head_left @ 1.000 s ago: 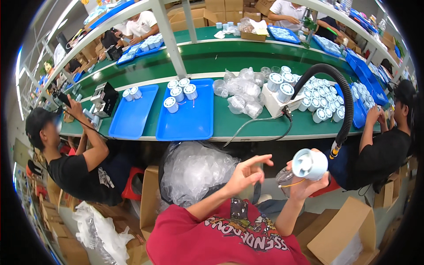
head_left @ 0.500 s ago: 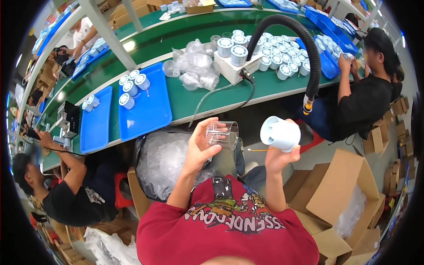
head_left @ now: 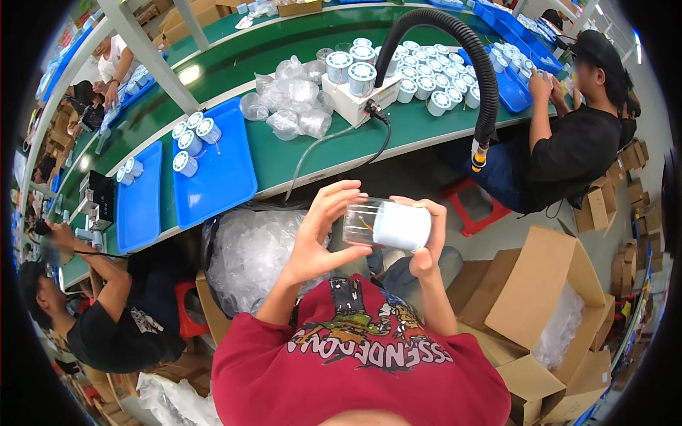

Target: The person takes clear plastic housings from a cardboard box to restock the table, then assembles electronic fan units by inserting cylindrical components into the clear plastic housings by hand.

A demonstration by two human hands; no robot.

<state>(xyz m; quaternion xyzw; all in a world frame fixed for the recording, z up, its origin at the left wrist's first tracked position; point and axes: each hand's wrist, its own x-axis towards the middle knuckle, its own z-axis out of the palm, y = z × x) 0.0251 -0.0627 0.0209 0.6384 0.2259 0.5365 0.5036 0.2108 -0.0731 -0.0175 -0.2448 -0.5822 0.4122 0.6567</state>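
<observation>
My right hand [head_left: 431, 238] grips a pale blue cylindrical housing [head_left: 403, 227] tipped on its side, fingers behind it and thumb at its lower end. A clear plastic cup [head_left: 361, 221] lies sideways over the housing's left end. An orange-yellow wire [head_left: 365, 224] shows through the cup's wall. My left hand [head_left: 321, 231] is curved round the cup's closed end, fingertips at its upper edge and thumb along its lower edge. The palm stays a little apart from the cup.
Blue trays [head_left: 214, 170] with housings lie on the green bench [head_left: 284, 153]. Behind are clear cups [head_left: 288, 99], a white box [head_left: 355, 105] and a black flexible hose [head_left: 490, 85]. A bag of clear plastic [head_left: 249, 259] and cardboard boxes [head_left: 529, 291] flank me. People sit either side.
The housing has turned from facing up-left to lying sideways, and my hands have come together. The cup, apart from it before, now covers the housing's left end with the wire inside.
</observation>
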